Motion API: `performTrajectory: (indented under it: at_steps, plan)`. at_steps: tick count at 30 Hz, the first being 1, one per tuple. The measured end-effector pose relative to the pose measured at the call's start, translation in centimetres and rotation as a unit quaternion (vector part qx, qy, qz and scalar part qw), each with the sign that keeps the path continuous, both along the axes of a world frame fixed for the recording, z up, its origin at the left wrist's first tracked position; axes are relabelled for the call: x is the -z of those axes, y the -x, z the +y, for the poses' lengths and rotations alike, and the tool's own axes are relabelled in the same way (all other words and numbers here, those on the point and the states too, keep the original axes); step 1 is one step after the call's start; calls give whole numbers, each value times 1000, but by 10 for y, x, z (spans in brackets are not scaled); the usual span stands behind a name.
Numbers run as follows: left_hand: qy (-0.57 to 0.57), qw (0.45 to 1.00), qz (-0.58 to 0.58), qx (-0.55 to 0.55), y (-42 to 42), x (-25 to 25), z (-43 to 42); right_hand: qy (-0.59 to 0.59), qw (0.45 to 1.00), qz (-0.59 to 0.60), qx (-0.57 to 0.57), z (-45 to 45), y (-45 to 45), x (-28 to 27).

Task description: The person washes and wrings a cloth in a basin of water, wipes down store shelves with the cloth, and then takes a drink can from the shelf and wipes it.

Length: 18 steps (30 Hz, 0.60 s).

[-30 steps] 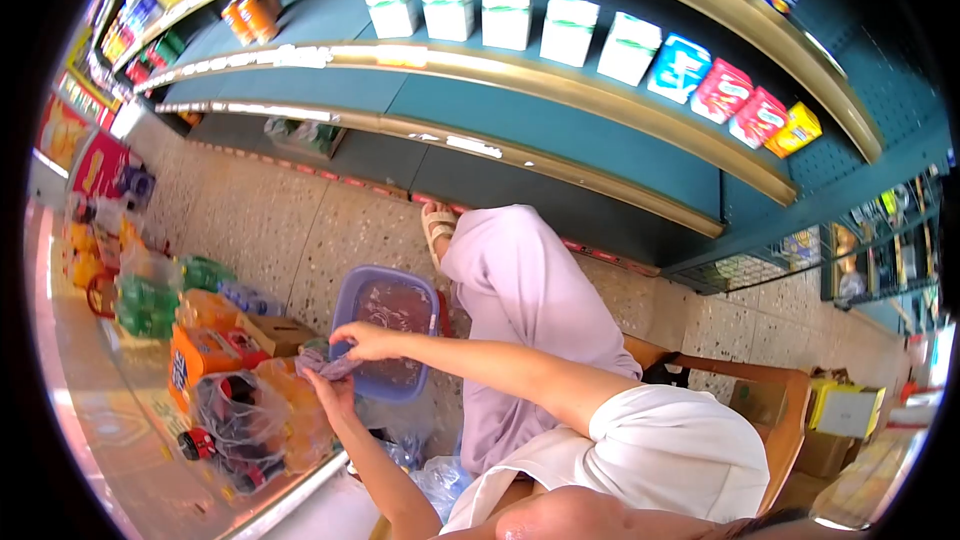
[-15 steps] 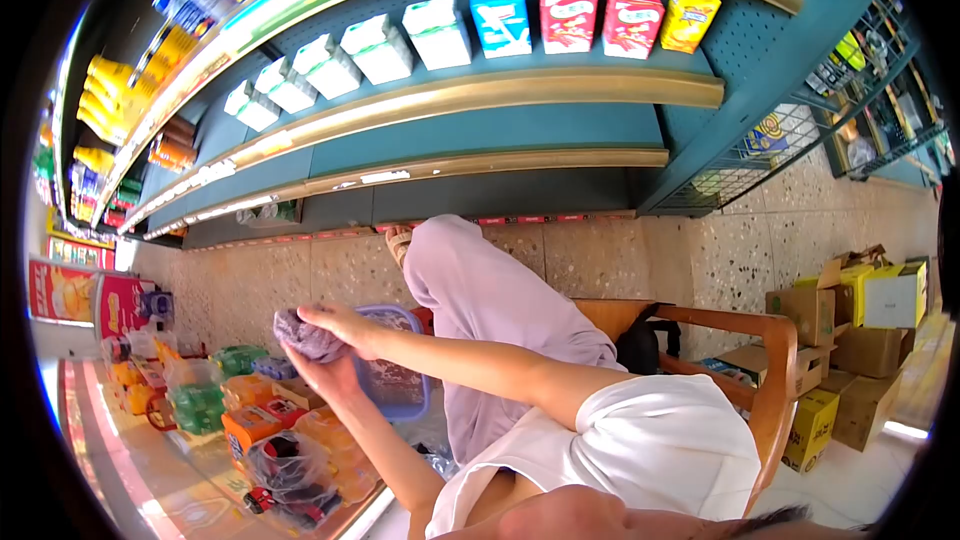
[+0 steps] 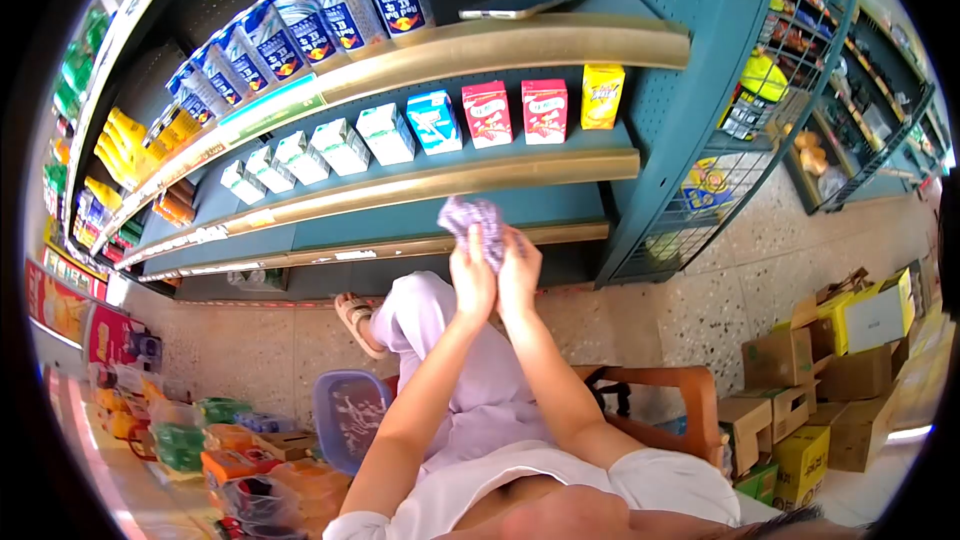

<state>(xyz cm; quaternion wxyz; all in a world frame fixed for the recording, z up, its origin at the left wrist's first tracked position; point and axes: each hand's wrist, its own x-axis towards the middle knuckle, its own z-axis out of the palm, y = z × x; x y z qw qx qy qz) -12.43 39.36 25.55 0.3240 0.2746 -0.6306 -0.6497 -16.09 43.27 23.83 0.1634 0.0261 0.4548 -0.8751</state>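
A crumpled purple cloth (image 3: 470, 217) is bunched up between my two hands, held out in front of the shelf's lower boards. My left hand (image 3: 472, 278) has its fingers wrapped round the cloth's near side. Right beside it, my right hand (image 3: 519, 272) grips the same cloth, and the two hands almost touch. Part of the cloth is hidden behind the fingers. Below and to the left, a blue-purple plastic basin (image 3: 322, 418) stands on the floor, with whitish patches inside that look like suds or water.
In front stands a teal shelf unit (image 3: 668, 140) with blue cans (image 3: 345, 5) above and small drink cartons (image 3: 487, 113) below. A dark flat object (image 3: 525, 2) lies on the top board. Cardboard boxes (image 3: 778, 358) are piled right, near a wooden chair arm (image 3: 697, 400). Bagged bottles (image 3: 180, 440) stand left.
Both hands have moved from the lower left, over the basin, up and right to the shelf front, still holding the cloth. My view has shifted, showing more of the upper shelf.
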Motion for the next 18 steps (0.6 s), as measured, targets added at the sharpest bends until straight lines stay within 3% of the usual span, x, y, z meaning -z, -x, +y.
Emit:
performTrajectory:
  at_steps: [4,6,8,10,12,16,18]
  plan:
    - [-31,997,25,68,17,4,37,13,997,65,42,62,14,-19]
    - [-111,983,84,121,13,-6,46,-19,983,171,69,81,18,-34]
    - [-253,954,53,152,-6,-43,48,-109,963,239,53,93,26,-30]
    - [-257,939,170,157,-17,-66,48,-118,972,202,-35,99,22,-40]
    - [-206,943,160,207,-26,-82,32,-80,974,207,-43,97,8,-49]
    - [-140,945,5,294,-22,-126,11,81,959,229,-147,99,-1,-28]
    - [-81,942,-44,323,-5,-135,3,73,955,253,-139,95,2,-31]
